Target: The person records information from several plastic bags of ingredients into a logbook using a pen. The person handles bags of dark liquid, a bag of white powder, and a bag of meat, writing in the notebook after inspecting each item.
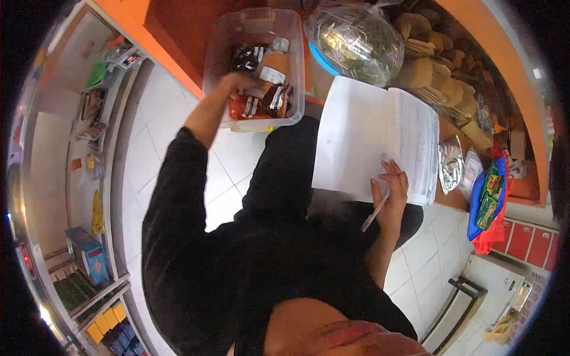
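Note:
My left hand [238, 86] reaches over the near left part of a clear plastic bin [294, 65], among the packets in it. Its fingers are blurred, so whether they grip a packet I cannot make out. Around it lie dark packets [248, 58], a brown packet with a white label [274, 64] and reddish packets [242, 108]. My right hand [392, 191] is closed around a pen [375, 215], with its fingertips on the lower part of an open spiral notebook [351, 136]. The left page looks blank; the right one bears faint marks.
Behind the notebook stands a clear bag of green leaves [362, 47]. Many brown paper packets [430, 80] are stacked at the back right. A silver pouch [450, 165] and a green packet on blue [490, 193] lie at the right edge. Shelves [89, 148] line the left.

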### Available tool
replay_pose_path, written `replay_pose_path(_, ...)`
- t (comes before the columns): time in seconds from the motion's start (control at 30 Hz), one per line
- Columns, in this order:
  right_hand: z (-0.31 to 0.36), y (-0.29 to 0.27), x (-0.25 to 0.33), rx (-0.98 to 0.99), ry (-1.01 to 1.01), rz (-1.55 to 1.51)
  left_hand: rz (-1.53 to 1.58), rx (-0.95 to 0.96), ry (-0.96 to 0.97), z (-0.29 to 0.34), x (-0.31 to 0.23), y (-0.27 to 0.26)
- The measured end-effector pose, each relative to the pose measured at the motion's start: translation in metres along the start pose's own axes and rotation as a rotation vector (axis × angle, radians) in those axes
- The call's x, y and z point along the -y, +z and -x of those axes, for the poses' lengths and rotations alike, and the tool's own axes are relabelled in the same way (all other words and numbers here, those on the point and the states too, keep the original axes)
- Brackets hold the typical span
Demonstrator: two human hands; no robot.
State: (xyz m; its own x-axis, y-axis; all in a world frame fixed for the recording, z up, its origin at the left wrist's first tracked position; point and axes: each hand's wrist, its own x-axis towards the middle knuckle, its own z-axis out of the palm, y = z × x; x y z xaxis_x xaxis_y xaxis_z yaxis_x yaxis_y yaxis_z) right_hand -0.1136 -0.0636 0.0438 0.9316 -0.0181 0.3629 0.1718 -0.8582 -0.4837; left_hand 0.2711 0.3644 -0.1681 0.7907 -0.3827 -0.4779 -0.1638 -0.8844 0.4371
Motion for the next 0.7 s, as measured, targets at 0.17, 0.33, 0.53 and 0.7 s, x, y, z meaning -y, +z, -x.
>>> replay_pose_path(0.17,-0.004,0.000,0.018,0.002,0.039,-0.089,-0.031,-0.315,-0.095,-0.042,-0.040,0.036)
replay_pose_path(0.33,0.009,-0.007,0.004,-0.107,0.011,-0.084,-0.066,-0.296,0.343,0.003,-0.108,-0.079)
replay_pose_path(0.53,-0.017,0.008,0.037,-0.185,-0.137,-0.093,0.648,-0.019,0.666,0.237,-0.268,-0.115)
replay_pose_path(0.7,-0.024,0.029,0.030,-0.473,-0.333,-0.363,0.813,0.624,0.793,0.275,-0.339,-0.068)
